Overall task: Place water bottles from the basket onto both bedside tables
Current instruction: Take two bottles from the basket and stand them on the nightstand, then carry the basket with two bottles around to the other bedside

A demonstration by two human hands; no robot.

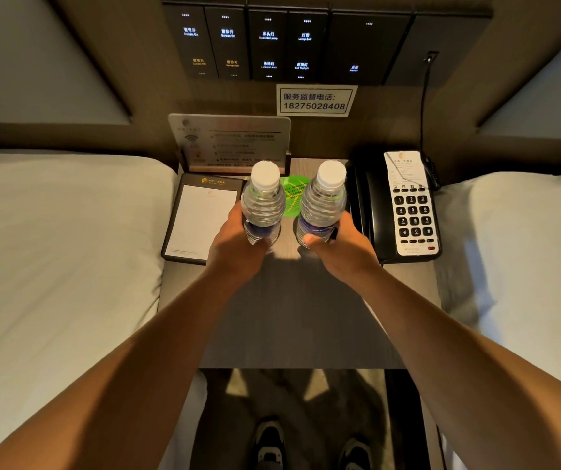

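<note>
Two clear water bottles with white caps stand upright side by side over the dark wooden bedside table (299,310). My left hand (235,245) is wrapped around the lower part of the left bottle (263,201). My right hand (340,247) grips the base of the right bottle (321,201). Both bottle bases are hidden by my fingers, so I cannot tell whether they touch the table top. The basket is not in view.
A notepad in a dark holder (201,218) lies at the table's left, a black telephone (397,205) at its right. A green round sticker (292,200) and a metal info sign (231,144) sit behind the bottles. White beds flank both sides. A switch panel (286,45) is on the wall.
</note>
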